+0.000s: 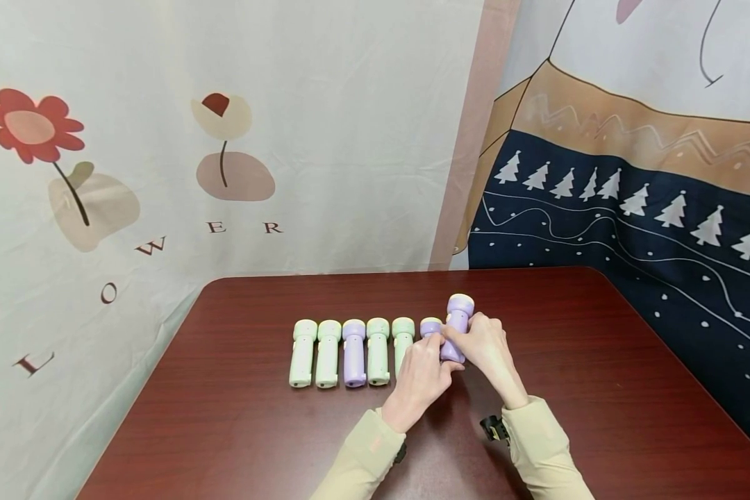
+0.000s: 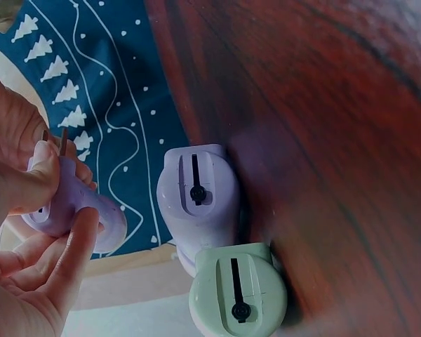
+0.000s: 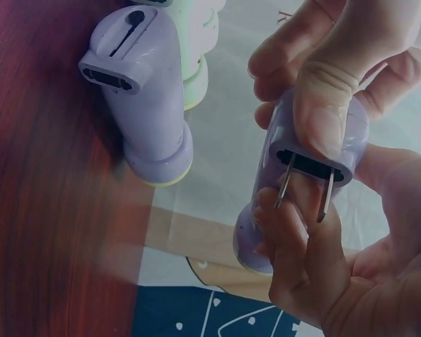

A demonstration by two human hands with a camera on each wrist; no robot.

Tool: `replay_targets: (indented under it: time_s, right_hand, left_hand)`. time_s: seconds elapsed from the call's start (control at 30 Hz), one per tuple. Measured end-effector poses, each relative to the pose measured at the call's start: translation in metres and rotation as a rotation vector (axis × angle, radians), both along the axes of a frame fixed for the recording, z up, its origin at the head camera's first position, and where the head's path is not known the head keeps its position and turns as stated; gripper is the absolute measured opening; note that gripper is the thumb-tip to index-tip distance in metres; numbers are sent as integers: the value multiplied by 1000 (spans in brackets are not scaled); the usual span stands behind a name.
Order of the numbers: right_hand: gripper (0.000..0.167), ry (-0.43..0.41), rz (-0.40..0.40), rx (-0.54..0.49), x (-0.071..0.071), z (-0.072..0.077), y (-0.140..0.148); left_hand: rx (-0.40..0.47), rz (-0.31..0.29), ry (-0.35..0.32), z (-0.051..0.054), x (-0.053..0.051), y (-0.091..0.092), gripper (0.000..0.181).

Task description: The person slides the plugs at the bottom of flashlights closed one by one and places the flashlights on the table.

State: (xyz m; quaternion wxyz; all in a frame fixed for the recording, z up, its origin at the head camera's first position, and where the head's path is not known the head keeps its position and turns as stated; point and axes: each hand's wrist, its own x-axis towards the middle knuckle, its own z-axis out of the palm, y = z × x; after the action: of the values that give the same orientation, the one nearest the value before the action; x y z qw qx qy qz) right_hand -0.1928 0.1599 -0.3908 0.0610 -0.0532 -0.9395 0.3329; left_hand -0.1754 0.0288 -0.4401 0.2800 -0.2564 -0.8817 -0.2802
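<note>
Both hands hold a purple flashlight (image 1: 458,318), lifted off the table with its lamp end pointing away. My right hand (image 1: 487,342) grips its body, fingers curled around it in the right wrist view. My left hand (image 1: 420,371) pinches the tail end, the thumb (image 3: 324,123) lying on the end face. Two metal plug prongs (image 3: 285,181) stick out of that end. Just left of the held one, another purple flashlight (image 3: 147,116) lies on the table, partly hidden by the left hand in the head view; its plug slot shows no prongs sticking out.
Further left in the row lie green flashlights, such as the outermost one (image 1: 302,354), and a purple flashlight (image 1: 353,354) among them. Everything rests on a dark red wooden table (image 1: 237,430). Printed curtains (image 1: 350,139) hang behind its far edge.
</note>
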Motion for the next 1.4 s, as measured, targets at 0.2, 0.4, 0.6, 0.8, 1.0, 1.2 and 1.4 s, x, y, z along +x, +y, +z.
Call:
replay_targets:
  time_s: [0.2, 0.4, 0.6, 0.8, 1.0, 1.2, 1.4]
  right_hand:
    - [42, 6, 3, 4, 0, 0, 0]
    - [43, 8, 5, 1, 0, 0, 0]
    - [43, 3, 2, -3, -1, -1, -1]
    - [43, 6, 3, 3, -2, -1, -1]
    - [43, 12, 4, 7, -2, -2, -1]
    - [43, 23, 1, 21, -3, -2, -2]
    - [43, 17, 1, 19, -3, -2, -2]
  left_hand:
    - [6, -7, 4, 0, 0, 0, 33]
    - [11, -14, 0, 1, 1, -1, 33]
    - [16, -23, -6, 1, 1, -1, 33]
    - [19, -30, -9, 0, 0, -1, 30]
    - [10, -26, -4, 1, 1, -1, 30]
    - [3, -21, 8, 0, 0, 0, 31]
    - [-3, -17, 5, 1, 1, 0, 30]
